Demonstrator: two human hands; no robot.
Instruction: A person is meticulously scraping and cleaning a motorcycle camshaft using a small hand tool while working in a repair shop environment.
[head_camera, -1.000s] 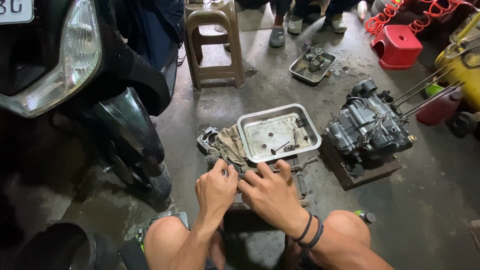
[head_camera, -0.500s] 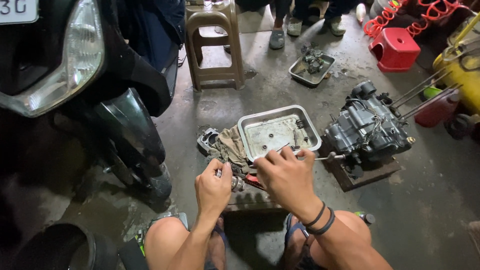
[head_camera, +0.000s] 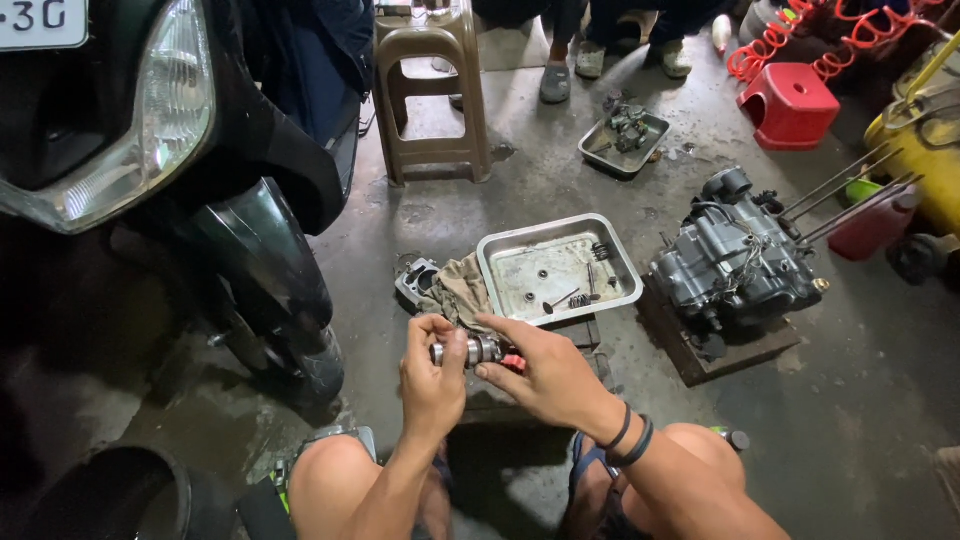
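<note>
My left hand (head_camera: 431, 375) and my right hand (head_camera: 545, 372) together hold a small grey metal shaft-like part (head_camera: 468, 350) above the concrete floor, just in front of my knees. The left hand grips its left end, and the right hand's fingers pinch its right end. Beyond them lies a crumpled dirty rag (head_camera: 459, 290) beside a square metal tray (head_camera: 500, 262) that holds a valve, springs and small parts. A grey metal engine piece (head_camera: 414, 277) peeks out from behind the rag.
A motorcycle engine (head_camera: 735, 262) sits on a wooden block at the right. A black scooter (head_camera: 190, 160) fills the left. Farther back stand a brown plastic stool (head_camera: 430, 80), a small tray of parts (head_camera: 623, 140), a red stool (head_camera: 790, 105) and another person's feet (head_camera: 556, 82).
Both hands have lifted away from the rag and floor, bringing the metal part up between them. The right hand moved from resting low to pinching the part's right end.
</note>
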